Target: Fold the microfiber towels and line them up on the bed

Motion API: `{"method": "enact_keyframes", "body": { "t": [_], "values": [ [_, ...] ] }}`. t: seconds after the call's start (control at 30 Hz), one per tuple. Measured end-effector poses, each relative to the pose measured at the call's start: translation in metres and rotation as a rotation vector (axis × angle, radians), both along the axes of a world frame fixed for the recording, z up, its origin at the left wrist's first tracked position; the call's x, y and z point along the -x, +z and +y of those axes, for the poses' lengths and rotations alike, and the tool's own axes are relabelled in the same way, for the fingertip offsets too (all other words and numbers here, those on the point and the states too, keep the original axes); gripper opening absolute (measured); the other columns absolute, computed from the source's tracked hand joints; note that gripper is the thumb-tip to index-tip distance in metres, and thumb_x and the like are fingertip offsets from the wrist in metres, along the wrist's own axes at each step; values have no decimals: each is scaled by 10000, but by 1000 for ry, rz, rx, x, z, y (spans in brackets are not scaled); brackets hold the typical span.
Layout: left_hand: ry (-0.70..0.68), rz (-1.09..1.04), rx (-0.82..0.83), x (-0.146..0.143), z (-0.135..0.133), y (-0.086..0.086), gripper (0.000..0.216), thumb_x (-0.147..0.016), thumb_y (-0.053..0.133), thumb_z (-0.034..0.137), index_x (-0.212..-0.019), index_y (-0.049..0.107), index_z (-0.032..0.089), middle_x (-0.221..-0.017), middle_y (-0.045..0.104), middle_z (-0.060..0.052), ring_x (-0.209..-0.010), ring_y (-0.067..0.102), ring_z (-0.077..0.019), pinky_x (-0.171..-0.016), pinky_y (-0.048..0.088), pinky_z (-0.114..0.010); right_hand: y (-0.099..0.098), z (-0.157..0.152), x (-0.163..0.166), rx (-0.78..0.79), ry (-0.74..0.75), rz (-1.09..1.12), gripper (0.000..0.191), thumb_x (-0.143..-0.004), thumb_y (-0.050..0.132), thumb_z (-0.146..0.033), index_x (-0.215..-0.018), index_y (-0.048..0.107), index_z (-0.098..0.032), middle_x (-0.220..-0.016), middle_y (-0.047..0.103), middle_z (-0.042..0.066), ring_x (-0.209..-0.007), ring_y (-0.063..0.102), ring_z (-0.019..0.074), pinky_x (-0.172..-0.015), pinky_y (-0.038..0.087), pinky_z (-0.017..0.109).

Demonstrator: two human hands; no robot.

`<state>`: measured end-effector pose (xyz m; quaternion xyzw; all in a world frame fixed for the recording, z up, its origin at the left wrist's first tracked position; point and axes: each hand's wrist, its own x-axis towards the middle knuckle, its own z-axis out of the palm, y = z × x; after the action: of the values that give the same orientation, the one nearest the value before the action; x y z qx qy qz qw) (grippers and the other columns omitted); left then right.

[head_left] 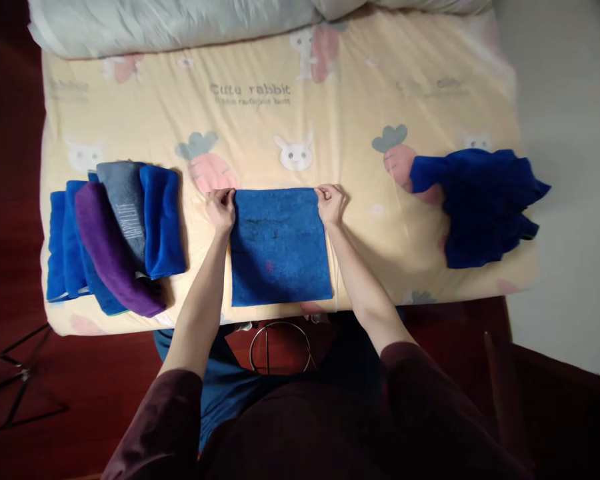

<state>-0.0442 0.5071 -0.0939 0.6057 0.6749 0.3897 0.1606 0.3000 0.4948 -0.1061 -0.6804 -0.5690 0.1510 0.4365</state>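
A blue towel point(280, 247) lies spread flat near the front edge of the bed, square in outline, with dark marks and a small reddish spot on it. My left hand point(221, 209) pinches its far left corner. At the far right corner, my right hand point(331, 203) grips the cloth between thumb and fingers. To the left rests a group of folded towels: several blue ones point(163, 220), a purple one point(115, 253) and a grey one point(125, 207) with lettering. A crumpled dark blue cloth heap point(480, 207) sits to the right.
The bed has a yellow sheet point(355, 120) printed with rabbits and carrots. A pale quilt point(170, 23) lies along its far edge. A pale wall point(565, 200) rises at the right. Below are a round metal stool frame point(280, 325) and, at left, thin dark metal legs point(25, 375).
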Motion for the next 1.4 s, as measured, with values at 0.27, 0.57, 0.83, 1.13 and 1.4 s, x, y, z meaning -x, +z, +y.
{"method": "enact_keyframes", "body": {
  "t": [0.27, 0.57, 0.83, 1.13, 1.4],
  "values": [
    [-34, 23, -12, -7, -1, 1, 410, -1039, 451, 492, -1066, 722, 186, -1023, 658, -114, -1149, 570, -281, -1052, 464, -438, -16, 18, -5, -27, -7, 54, 333, -993, 586, -435, -999, 734, -137, -908, 732, 87, -932, 729, 219, -890, 599, 386],
    [-136, 30, 11, -9, 5, 3, 339, -1037, 454, 390, -1097, 742, 223, -1077, 642, -106, -1201, 562, -279, -1065, 475, -419, -1, 8, -1, 10, -93, -130, 306, -1031, 530, -411, -1035, 700, -157, -991, 702, 96, -995, 696, 218, -968, 564, 432],
    [-144, 0, -30, -4, 9, 1, 304, -1019, 524, 368, -1082, 745, 170, -1015, 642, -91, -1116, 622, -242, -1051, 502, -398, 2, 5, -1, 37, -94, -112, 368, -1018, 523, -480, -1036, 689, -152, -981, 706, 94, -970, 706, 217, -943, 574, 435],
    [-72, -32, -81, -9, 4, 5, 248, -1011, 535, 376, -1029, 691, 183, -1181, 621, -144, -1141, 634, -253, -1015, 533, -379, 43, 30, -2, 403, -140, -69, 236, -890, 683, -330, -969, 715, -110, -947, 736, 130, -864, 725, 247, -873, 596, 429],
    [-54, 12, -99, -7, 5, 2, 228, -1003, 526, 365, -988, 680, 198, -1101, 639, -132, -1067, 653, -248, -932, 535, -362, 73, -54, 98, 248, 487, -504, 564, -1045, 434, -413, -1571, 426, -209, -1668, 341, 94, -1546, 298, 302, -1283, 221, 559]
  ]
}}
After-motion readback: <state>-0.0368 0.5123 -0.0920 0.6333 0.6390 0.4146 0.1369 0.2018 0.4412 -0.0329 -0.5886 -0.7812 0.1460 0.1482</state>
